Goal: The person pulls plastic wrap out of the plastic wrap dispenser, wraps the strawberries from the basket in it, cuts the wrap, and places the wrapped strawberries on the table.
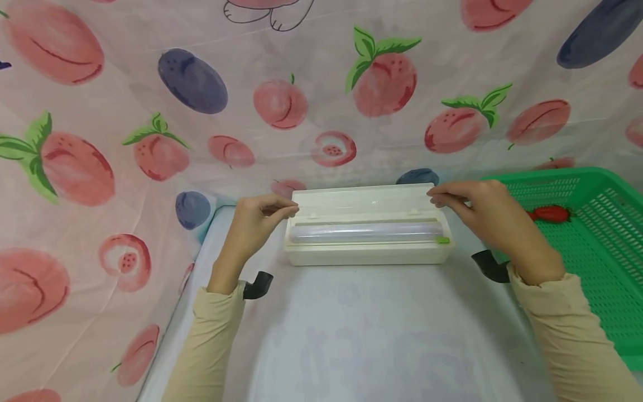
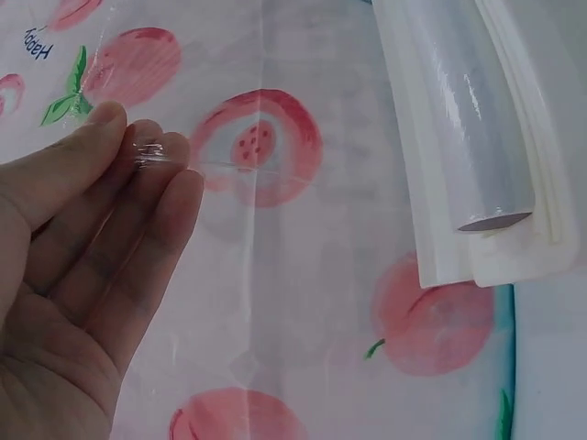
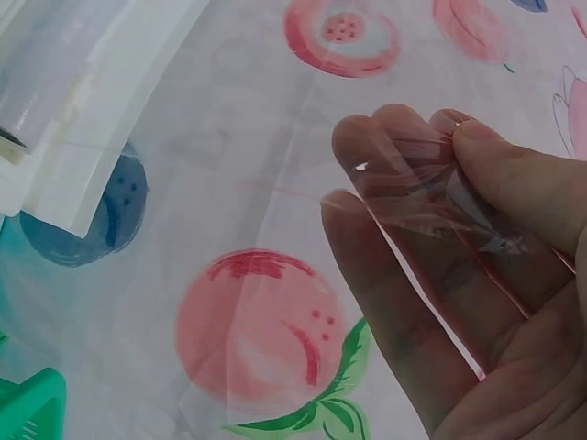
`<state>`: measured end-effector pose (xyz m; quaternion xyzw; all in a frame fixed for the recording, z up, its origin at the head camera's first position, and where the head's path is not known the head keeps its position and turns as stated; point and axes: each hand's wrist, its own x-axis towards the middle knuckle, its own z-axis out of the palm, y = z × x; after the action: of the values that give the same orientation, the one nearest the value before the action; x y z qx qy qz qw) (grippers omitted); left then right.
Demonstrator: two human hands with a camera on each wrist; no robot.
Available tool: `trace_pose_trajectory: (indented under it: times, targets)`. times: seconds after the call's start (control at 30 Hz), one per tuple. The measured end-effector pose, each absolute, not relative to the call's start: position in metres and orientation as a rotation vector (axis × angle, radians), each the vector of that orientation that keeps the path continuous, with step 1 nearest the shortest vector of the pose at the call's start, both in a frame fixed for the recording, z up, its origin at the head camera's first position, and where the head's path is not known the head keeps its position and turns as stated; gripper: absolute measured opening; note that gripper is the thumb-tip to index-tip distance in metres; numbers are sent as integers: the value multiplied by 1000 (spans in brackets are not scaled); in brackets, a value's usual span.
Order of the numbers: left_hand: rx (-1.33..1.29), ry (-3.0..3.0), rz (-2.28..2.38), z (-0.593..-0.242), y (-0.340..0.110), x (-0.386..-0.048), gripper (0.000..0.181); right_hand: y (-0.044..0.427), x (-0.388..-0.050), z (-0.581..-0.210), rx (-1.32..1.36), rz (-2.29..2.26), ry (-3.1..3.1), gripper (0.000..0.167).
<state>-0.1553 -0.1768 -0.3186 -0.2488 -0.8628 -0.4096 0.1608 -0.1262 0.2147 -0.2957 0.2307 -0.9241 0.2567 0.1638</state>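
A white cling film dispenser box [image 1: 369, 255] sits on the table with its lid [image 1: 361, 202] raised at the back. Inside lies a roll of cling film [image 1: 369, 231], and a green slider [image 1: 443, 240] shows at its right end. Thumb and fingertips of my left hand [image 1: 253, 226] pinch an edge of clear cling film [image 2: 151, 154] near the lid's left corner. By the right corner, my right hand [image 1: 489, 218] pinches the film too, and a crumpled bit hangs over its fingers in the right wrist view. The transparent sheet between the hands is hard to make out.
A green plastic basket [image 1: 598, 262] stands at the right, close to the right forearm, with a red fruit or vegetable [image 1: 551, 214] in it. A fruit-patterned cloth [image 1: 301, 139] hangs behind and to the left of the white table [image 1: 372, 335].
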Motion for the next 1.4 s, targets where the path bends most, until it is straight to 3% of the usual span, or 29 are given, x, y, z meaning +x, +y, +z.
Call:
trace_pose_trajectory:
  times: [0.47, 0.77, 1.4]
  targets:
    - [-706, -2399, -1273, -314, -178, -153, 6, 215, -125, -289, 627, 824, -2594, 21]
    - [-833, -2308, -1522, -312, -174, -153, 4, 213, -125, -288, 588, 979, -2561, 14]
    - [-883, -2206, -1527, -301, -174, -153, 5, 213, -124, -277, 660, 1110, -2429, 16]
